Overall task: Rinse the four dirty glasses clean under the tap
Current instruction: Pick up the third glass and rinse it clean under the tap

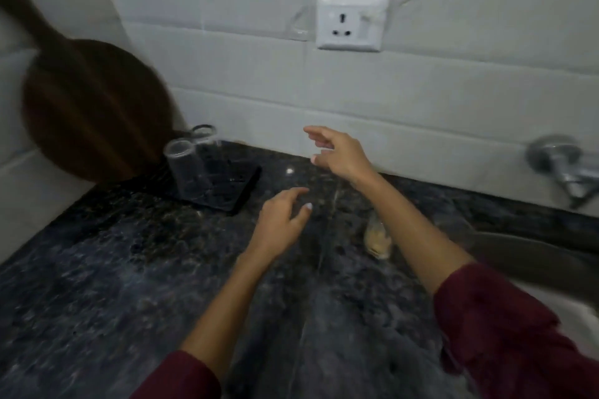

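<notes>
Both hands, left hand (282,220) and right hand (337,152), are spread wide and hold nothing. Two glasses (189,168) sit upside down on a black tray (240,191), probably to drip dry.

I count two clear upturned glasses (187,165) on one black square tray (241,186) at ten o'clock, one dirty glass with yellowish residue (377,238) at three o'clock, one brown wooden board (94,107), one white wall socket (351,23), one chrome tap (564,168), and two bare hands.
</notes>
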Motion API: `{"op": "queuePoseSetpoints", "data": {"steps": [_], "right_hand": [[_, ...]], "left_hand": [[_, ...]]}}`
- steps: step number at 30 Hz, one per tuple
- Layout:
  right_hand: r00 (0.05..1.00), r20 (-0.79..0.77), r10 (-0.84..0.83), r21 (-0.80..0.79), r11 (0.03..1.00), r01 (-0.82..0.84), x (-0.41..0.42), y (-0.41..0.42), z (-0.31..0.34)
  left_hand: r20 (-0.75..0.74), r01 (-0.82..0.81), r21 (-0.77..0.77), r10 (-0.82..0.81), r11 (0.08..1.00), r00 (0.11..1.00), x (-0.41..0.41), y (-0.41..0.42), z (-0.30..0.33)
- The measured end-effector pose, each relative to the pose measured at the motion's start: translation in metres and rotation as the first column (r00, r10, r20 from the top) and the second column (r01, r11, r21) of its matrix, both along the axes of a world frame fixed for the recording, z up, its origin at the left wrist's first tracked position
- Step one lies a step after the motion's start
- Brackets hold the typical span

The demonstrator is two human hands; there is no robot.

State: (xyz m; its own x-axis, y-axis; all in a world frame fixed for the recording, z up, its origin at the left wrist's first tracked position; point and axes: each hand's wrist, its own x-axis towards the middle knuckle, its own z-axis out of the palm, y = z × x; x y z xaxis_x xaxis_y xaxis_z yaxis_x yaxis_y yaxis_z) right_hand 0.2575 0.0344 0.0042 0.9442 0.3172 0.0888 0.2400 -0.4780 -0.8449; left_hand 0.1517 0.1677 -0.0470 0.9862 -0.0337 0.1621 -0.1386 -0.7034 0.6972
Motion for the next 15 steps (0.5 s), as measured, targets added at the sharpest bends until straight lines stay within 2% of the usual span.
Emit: {"op": "queuePoseSetpoints", "data": {"steps": [4, 8, 10, 12, 15], "right_hand": [[0.988, -0.015, -0.153, 0.109, 0.982, 0.154, -0.052, -0.11, 0.006], [0.961, -0.051, -0.273, 0.187, 0.942, 0.278, -0.099, -0.192, 0.001], [0.946, -0.079, -0.316, 0.198, 0.925, 0.325, -0.118, -0.221, -0.006], [0.936, -0.092, -0.34, 0.191, 0.916, 0.352, -0.135, -0.243, -0.013], [0.928, -0.118, -0.352, 0.185, 0.911, 0.369, -0.154, -0.269, -0.023]], "left_hand": [[0.011, 0.134, -0.09, -0.134, 0.987, 0.991, -0.004, -0.069, 0.0], [-0.156, 0.149, -0.179, -0.178, 0.972, 0.972, -0.001, -0.109, -0.026], [-0.245, 0.121, -0.251, -0.184, 0.96, 0.952, 0.002, -0.12, -0.042], [-0.252, 0.08, -0.316, -0.165, 0.946, 0.954, 0.005, -0.131, -0.054], [-0.249, -0.046, -0.375, -0.052, 0.926, 0.967, 0.011, -0.15, -0.061]]}}
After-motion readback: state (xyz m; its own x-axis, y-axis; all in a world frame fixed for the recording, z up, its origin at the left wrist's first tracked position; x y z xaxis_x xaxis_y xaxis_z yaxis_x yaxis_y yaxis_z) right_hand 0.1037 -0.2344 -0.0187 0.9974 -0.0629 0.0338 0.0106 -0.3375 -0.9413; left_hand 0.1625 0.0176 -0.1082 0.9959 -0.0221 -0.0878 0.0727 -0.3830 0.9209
